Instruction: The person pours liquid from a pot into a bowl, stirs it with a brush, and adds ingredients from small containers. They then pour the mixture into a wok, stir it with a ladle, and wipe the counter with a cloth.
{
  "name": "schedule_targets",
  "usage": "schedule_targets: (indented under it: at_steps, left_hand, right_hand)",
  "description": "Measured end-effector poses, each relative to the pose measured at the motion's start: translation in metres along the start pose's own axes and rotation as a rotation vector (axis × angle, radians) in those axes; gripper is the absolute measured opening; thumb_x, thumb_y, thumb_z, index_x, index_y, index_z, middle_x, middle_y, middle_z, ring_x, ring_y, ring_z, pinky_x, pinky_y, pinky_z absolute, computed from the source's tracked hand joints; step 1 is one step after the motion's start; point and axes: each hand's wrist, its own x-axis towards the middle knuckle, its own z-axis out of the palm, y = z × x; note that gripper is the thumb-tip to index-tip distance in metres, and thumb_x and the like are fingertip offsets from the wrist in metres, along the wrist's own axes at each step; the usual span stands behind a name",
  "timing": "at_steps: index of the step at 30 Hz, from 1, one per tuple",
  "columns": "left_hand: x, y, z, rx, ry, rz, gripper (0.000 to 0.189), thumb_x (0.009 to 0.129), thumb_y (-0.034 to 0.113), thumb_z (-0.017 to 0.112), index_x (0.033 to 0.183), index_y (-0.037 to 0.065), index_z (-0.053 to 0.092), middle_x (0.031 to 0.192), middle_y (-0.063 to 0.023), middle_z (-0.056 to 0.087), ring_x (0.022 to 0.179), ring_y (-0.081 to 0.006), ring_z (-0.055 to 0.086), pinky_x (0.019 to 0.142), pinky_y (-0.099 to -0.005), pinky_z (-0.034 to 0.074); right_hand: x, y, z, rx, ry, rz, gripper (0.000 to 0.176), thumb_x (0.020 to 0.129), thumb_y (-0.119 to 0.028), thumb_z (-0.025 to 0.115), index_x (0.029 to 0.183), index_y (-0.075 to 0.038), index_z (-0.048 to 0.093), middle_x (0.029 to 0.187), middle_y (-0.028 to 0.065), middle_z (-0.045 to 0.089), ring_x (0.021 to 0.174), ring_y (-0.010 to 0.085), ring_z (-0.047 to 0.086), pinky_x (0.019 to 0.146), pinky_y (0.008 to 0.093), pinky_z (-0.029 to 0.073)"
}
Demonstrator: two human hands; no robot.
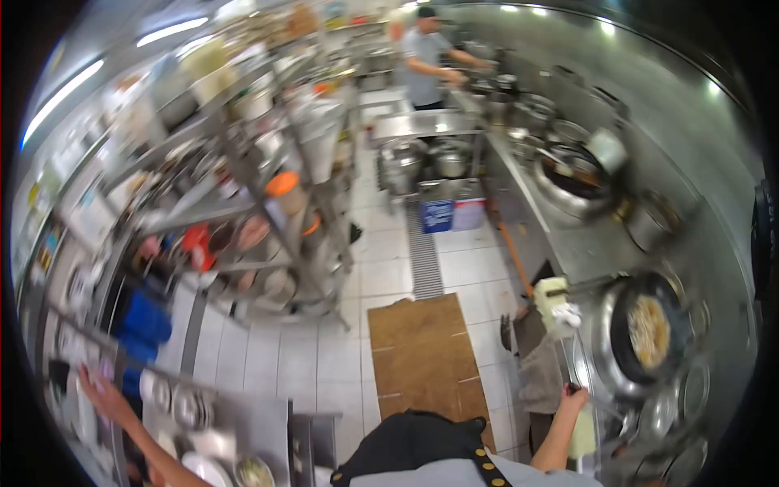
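My right hand (574,399) is closed around a thin metal handle (604,407) at the stove's front edge, just below and left of a dark wok (618,361). The wok holds yellow food (649,329). My left hand (96,388) reaches out to the far left with fingers spread over a steel counter (260,422). It holds nothing that I can see. Several metal bowls (191,406) sit on that counter by my forearm. The view is blurred by motion.
Another person (426,57) stands at the far end of the stove line. A tall wire rack (243,187) full of containers lines the left. Cardboard (426,357) lies on the tiled floor beside a drain grate (423,260). A second large wok (572,174) sits farther along.
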Motion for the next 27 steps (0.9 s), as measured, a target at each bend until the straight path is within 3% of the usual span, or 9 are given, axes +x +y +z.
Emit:
schedule_targets:
  at_steps: [3, 7, 8, 14, 16, 19, 22, 25, 27]
  left_hand:
    - [-0.055, 0.052, 0.054, -0.137, -0.037, 0.059, 0.033, 0.096, 0.011, 0.051, 0.127, -0.001, 0.052, 0.126, -0.0169, 0.056, 0.114, -0.0304, 0.055, 0.097, -0.038, 0.043]
    - [-0.161, 0.175, 0.103, -0.453, -0.305, 0.095, 0.041, 0.085, 0.0, 0.054, 0.126, -0.002, 0.051, 0.125, -0.017, 0.054, 0.116, -0.0304, 0.052, 0.1, -0.0396, 0.039]
    - [-0.19, 0.21, 0.107, -0.654, -0.52, -0.107, 0.046, 0.082, -0.001, 0.054, 0.128, -0.002, 0.048, 0.128, -0.0166, 0.052, 0.119, -0.0302, 0.049, 0.103, -0.0394, 0.037]
    - [-0.413, 0.349, 0.128, -0.781, -1.291, -0.147, 0.068, 0.073, 0.006, 0.069, 0.135, 0.008, 0.044, 0.122, -0.0164, 0.055, 0.104, -0.0296, 0.056, 0.091, -0.04, 0.045]
    - [-0.492, 0.368, 0.129, -0.787, -1.597, -0.198, 0.069, 0.072, 0.013, 0.072, 0.134, 0.008, 0.044, 0.118, -0.016, 0.057, 0.103, -0.0309, 0.057, 0.09, -0.0407, 0.046]
    - [-0.576, 0.358, 0.113, -0.511, -1.954, 0.074, 0.071, 0.072, 0.027, 0.074, 0.134, 0.007, 0.044, 0.115, -0.0169, 0.061, 0.106, -0.0336, 0.059, 0.09, -0.0417, 0.048]
    - [-0.624, 0.333, 0.113, -0.265, -2.273, 0.086, 0.065, 0.076, 0.034, 0.073, 0.131, 0.008, 0.049, 0.114, -0.0176, 0.063, 0.102, -0.0335, 0.063, 0.083, -0.043, 0.053]
    - [-0.611, 0.351, 0.097, -0.195, -2.286, 0.105, 0.059, 0.076, 0.034, 0.072, 0.126, 0.009, 0.054, 0.112, -0.0166, 0.064, 0.09, -0.0303, 0.067, 0.07, -0.0419, 0.057]
    - [-0.604, 0.374, 0.091, -0.28, -2.174, 0.293, 0.04, 0.078, 0.031, 0.068, 0.11, 0.008, 0.064, 0.093, -0.0155, 0.068, 0.08, -0.0278, 0.068, 0.061, -0.0403, 0.057]
  right_hand:
    - [-0.01, -0.008, -0.01, 0.179, -0.037, 0.013, 0.02, 0.09, -0.021, 0.044, 0.08, -0.005, 0.051, 0.071, 0.0097, 0.056, 0.066, 0.0252, 0.057, 0.065, 0.0399, 0.053]
    - [-0.018, -0.018, -0.022, 0.244, -0.066, -0.019, 0.018, 0.089, -0.022, 0.046, 0.081, -0.007, 0.052, 0.072, 0.0086, 0.057, 0.066, 0.0241, 0.058, 0.065, 0.0389, 0.053]
    - [-0.023, -0.02, -0.025, 0.234, -0.096, -0.016, 0.018, 0.09, -0.022, 0.046, 0.081, -0.007, 0.052, 0.073, 0.0084, 0.057, 0.066, 0.0238, 0.058, 0.065, 0.039, 0.053]
    - [-0.054, -0.026, -0.035, 0.208, -0.102, 0.014, 0.024, 0.092, -0.026, 0.047, 0.079, -0.007, 0.054, 0.074, 0.0088, 0.059, 0.07, 0.023, 0.061, 0.065, 0.039, 0.054]
    - [-0.054, -0.027, -0.044, 0.183, -0.142, 0.063, 0.026, 0.092, -0.028, 0.047, 0.079, -0.007, 0.054, 0.076, 0.0084, 0.06, 0.07, 0.0227, 0.061, 0.067, 0.0387, 0.054]
    - [-0.073, -0.038, -0.049, 0.18, -0.16, 0.124, 0.025, 0.093, -0.029, 0.047, 0.082, -0.007, 0.053, 0.078, 0.0069, 0.06, 0.074, 0.0219, 0.061, 0.069, 0.0392, 0.053]
    - [-0.079, -0.045, -0.055, 0.198, -0.19, 0.156, 0.023, 0.093, -0.029, 0.048, 0.087, -0.007, 0.052, 0.081, 0.006, 0.059, 0.077, 0.0217, 0.061, 0.068, 0.0392, 0.053]
    - [-0.084, -0.055, -0.063, 0.202, -0.208, 0.179, 0.021, 0.093, -0.029, 0.049, 0.093, -0.008, 0.051, 0.086, 0.0064, 0.059, 0.08, 0.0226, 0.061, 0.07, 0.04, 0.053]
    - [-0.086, -0.064, -0.058, 0.2, -0.216, 0.198, 0.021, 0.092, -0.028, 0.049, 0.096, -0.008, 0.05, 0.089, 0.0064, 0.059, 0.082, 0.0231, 0.061, 0.071, 0.0408, 0.053]
